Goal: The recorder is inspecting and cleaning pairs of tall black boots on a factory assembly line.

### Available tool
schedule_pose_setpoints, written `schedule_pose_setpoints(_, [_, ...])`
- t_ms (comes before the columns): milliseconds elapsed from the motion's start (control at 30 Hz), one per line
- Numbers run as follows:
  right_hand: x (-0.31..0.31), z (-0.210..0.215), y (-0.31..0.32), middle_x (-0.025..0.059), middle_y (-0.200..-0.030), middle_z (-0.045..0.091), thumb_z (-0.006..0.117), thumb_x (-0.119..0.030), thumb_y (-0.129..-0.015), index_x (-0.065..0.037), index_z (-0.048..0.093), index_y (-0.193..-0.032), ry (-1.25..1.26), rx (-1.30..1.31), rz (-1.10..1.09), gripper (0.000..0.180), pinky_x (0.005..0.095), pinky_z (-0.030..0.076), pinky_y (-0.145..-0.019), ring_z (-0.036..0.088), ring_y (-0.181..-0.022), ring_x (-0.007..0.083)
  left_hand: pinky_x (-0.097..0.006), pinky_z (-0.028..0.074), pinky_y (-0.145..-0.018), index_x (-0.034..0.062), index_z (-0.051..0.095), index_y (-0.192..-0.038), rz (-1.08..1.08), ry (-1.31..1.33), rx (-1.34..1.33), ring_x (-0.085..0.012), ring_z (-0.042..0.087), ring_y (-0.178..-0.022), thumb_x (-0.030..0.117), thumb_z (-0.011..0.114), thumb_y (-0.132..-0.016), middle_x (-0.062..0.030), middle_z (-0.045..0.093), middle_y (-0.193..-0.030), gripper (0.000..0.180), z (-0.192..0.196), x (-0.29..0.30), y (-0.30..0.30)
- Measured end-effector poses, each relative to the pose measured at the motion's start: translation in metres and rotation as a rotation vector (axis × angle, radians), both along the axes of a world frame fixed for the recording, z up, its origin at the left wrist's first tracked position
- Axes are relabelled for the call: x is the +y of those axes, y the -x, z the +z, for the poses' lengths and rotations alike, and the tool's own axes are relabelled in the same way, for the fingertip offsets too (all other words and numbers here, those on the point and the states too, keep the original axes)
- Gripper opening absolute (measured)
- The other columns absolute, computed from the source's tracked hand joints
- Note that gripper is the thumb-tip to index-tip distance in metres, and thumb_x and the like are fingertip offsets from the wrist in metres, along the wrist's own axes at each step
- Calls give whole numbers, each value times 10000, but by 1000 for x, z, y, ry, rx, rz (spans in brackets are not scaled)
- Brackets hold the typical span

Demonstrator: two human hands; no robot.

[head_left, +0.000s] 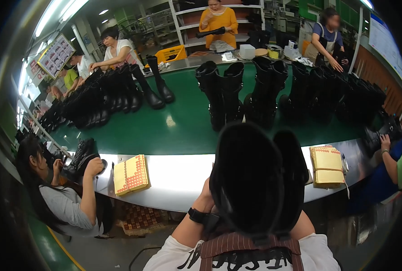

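A pair of black boots fills the middle of the view, close to me and raised above the metal table edge. The larger, nearer boot (246,180) and a second boot (293,176) beside it on the right both show dark undersides or foot parts, blurred by closeness. My left hand (204,198), with a black band on its wrist, grips the nearer boot from its left side; the fingers are mostly behind it. My right forearm (304,224) runs up behind the second boot, which hides my right hand and its fingers.
A green conveyor belt (178,135) carries boots (221,92) ahead and more boots (115,90) far left. Banded yellow card stacks (131,175) (328,165) lie on the metal ledge (178,176). Co-workers sit close at left and right; others stand across the belt.
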State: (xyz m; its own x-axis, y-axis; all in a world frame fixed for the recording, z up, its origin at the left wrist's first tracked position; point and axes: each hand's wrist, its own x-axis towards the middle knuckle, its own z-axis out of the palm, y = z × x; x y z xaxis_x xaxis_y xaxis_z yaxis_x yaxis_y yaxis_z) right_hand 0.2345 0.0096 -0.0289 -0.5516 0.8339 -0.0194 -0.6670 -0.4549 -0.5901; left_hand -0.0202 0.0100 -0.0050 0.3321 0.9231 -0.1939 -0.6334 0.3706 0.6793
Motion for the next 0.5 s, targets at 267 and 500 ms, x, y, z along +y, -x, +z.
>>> schedule_pose_setpoints(267, [-19,44,0,205,-1372,490,452,-345,-994,-27,418,-1390,154,148,-110,510,573,376,-1063,494,-1261,342,-471,314,-1142,26,294,-1463,-67,21,-448,-362,396,-1340,358,384,-1017,-214,373,-1465,563,15,-13,3])
schedule_pose_setpoints(500, [-28,62,13,92,-1390,491,542,-388,-959,-99,390,-1403,148,112,-352,551,432,378,-1087,474,-1284,255,-484,345,-1115,103,351,-1438,109,-55,-302,-278,431,-1327,473,472,-963,-109,444,-1434,614,36,-19,-2])
